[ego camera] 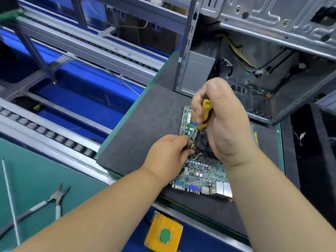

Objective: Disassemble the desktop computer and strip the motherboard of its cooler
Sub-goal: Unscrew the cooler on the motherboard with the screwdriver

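A green motherboard (200,175) lies flat on a dark foam mat (145,135). Its black cooler (205,142) with finned heatsink sits mid-board, mostly hidden behind my hands. My right hand (223,124) grips a yellow-handled screwdriver (206,113) held upright, tip down at the cooler's left corner. My left hand (171,153) pinches the shaft or the cooler's edge near that tip; which one I cannot tell. The open grey computer case (254,70) stands behind the board with loose cables inside.
Side cutters (54,199) and a thin rod (10,197) lie on the green bench at left. A yellow box with a green button (164,233) sits at the front edge. A roller conveyor (54,135) and blue bins run along the left. A black tray (314,160) stands at right.
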